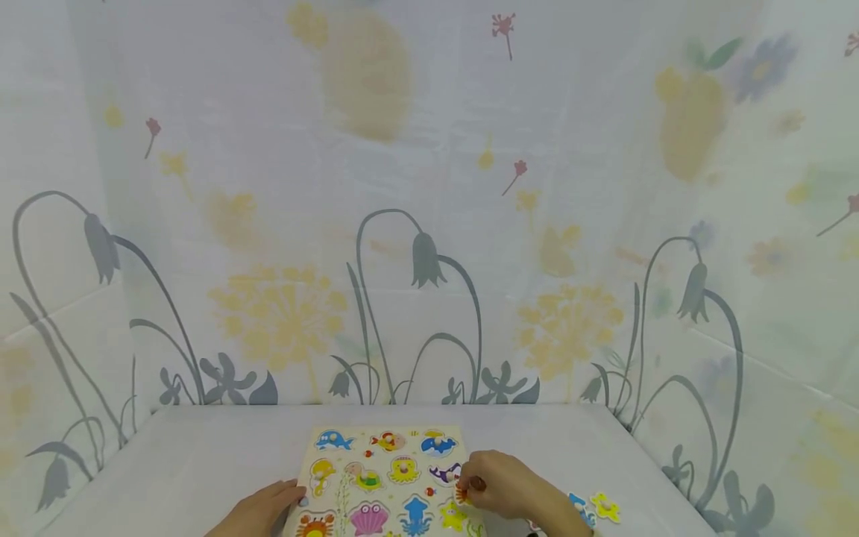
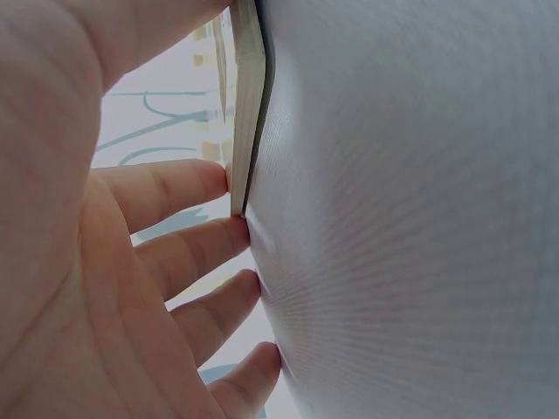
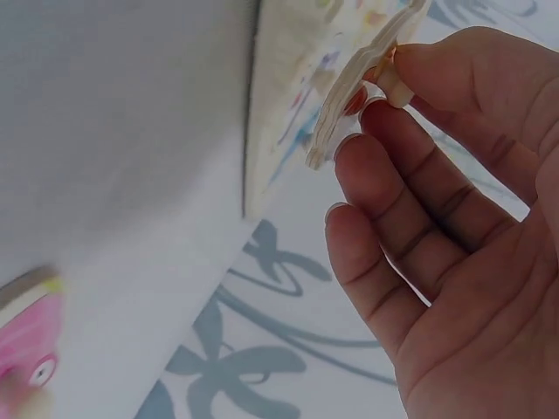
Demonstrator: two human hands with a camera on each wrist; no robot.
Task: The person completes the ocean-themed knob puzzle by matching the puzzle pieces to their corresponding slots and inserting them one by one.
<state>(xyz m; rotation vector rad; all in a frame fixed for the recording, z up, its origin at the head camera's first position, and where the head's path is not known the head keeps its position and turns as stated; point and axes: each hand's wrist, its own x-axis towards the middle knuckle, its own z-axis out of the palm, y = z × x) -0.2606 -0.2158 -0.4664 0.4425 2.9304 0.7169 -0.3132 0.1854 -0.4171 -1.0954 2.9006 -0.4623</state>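
Observation:
A wooden sea-animal puzzle board [image 1: 382, 471] lies on the white table [image 1: 201, 462] near its front edge. My left hand [image 1: 265, 507] rests beside the board's left edge with straight fingers [image 2: 188, 188] touching the board's side [image 2: 248, 105]. My right hand [image 1: 495, 486] is over the board's right side and pinches a small orange puzzle piece [image 1: 462, 494] by its peg. In the right wrist view the piece [image 3: 354, 96] is tilted, held just off the board [image 3: 288, 78] between thumb and fingertips [image 3: 384, 131].
Two loose pieces, one blue [image 1: 580, 507] and one yellow [image 1: 606, 507], lie on the table right of the board. A pink piece [image 3: 26, 349] shows in the right wrist view. Flower-printed curtain walls [image 1: 429, 224] enclose the table on three sides.

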